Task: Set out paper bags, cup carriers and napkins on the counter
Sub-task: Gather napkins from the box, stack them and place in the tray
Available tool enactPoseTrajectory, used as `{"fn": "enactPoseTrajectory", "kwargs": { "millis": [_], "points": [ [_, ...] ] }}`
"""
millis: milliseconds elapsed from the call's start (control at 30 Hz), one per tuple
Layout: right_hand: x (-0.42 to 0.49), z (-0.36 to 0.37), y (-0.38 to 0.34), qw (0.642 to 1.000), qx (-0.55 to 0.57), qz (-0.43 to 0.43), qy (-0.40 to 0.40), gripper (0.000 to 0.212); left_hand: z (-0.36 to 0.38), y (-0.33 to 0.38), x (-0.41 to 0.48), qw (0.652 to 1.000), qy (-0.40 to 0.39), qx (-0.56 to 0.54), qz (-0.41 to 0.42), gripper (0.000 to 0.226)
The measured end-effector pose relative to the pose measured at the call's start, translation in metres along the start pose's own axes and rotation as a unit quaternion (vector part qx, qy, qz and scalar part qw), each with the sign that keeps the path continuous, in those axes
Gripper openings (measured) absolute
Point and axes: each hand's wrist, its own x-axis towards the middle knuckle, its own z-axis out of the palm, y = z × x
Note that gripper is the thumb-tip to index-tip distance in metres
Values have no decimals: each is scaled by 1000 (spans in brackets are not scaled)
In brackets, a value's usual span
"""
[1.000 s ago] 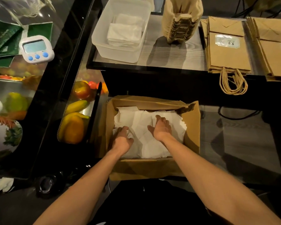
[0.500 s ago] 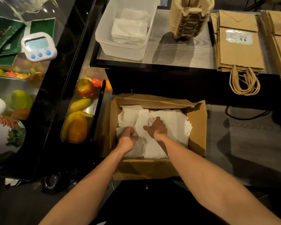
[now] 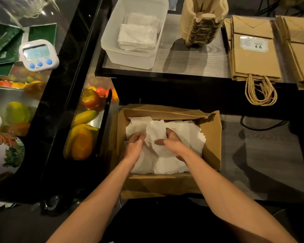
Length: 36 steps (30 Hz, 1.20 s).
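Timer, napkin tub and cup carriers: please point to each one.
timer (image 3: 36,52), head view, on its screen.
napkin tub (image 3: 128,59), head view, on its front wall.
cup carriers (image 3: 203,30), head view, on the stack's side.

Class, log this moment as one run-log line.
phase: gathering napkins | left hand: grips napkins in cardboard box | right hand: grips napkins | plastic tub: holds napkin stack

The left hand (image 3: 135,146) and right hand (image 3: 172,144) are down among napkins (image 3: 186,134) inside the cardboard box (image 3: 211,146). Its walls hem them in on every side and a flap (image 3: 165,112) leans in at the far edge, so only upward is open. On the tabletop (image 3: 182,62), bare room lies between the plastic tub (image 3: 130,57) and the cup carriers (image 3: 202,27). Paper bags (image 3: 253,58) cover the right, and a glass display case (image 3: 60,106) walls off the left.
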Motion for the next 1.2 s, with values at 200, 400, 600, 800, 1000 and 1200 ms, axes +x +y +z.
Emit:
{"fn": "enactPoseTrajectory", "kwargs": {
  "millis": [200,400,600,800,1000,1200],
  "points": [
    [-11,-15,5,983,152,-9,-103,64,2,20,-17,954,-156,-250,-60,56],
    [-16,-2,0,995,4,-88,38,52,8,25,-17,946,-174,-250,-106,30],
    [-19,-2,6,988,0,-106,114,38,5,19,-8,945,-158,-260,-118,31],
    [-26,-1,3,959,-143,-157,189,23,5,17,-9,957,-146,-228,-101,36],
    [-19,1,-7,936,-293,-169,98,56,8,16,-13,965,-157,-188,-94,48],
    [-22,0,-5,978,-54,-168,116,15,5,11,-9,956,-150,-221,-118,41]
  ]
}}
